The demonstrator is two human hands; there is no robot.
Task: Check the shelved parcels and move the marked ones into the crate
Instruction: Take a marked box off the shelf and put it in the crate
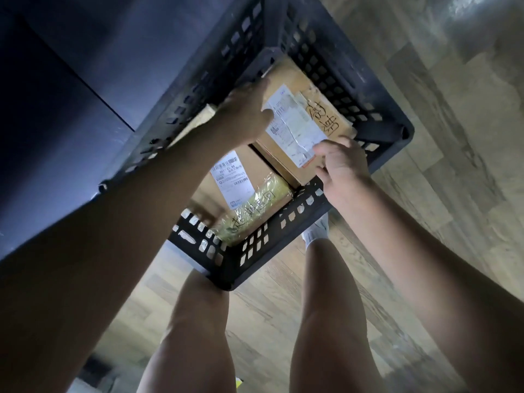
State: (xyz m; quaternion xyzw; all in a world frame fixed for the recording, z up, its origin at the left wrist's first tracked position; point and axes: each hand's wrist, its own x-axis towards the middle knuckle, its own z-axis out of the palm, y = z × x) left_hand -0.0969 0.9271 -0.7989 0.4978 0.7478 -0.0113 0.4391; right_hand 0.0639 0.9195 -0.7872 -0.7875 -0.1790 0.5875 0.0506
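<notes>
A black slotted crate stands on the floor below me. Inside its far end sits a brown cardboard parcel with a white label and black handwritten marks. My left hand grips the parcel's left edge and my right hand grips its near right corner. Nearer to me in the crate lies another brown parcel with a white barcode label, and a yellow wrapped parcel with handwriting rests against it.
A dark cabinet or shelf side rises directly left of the crate. Wood-pattern floor stretches to the right and toward me. My bare legs and a white sock are just in front of the crate.
</notes>
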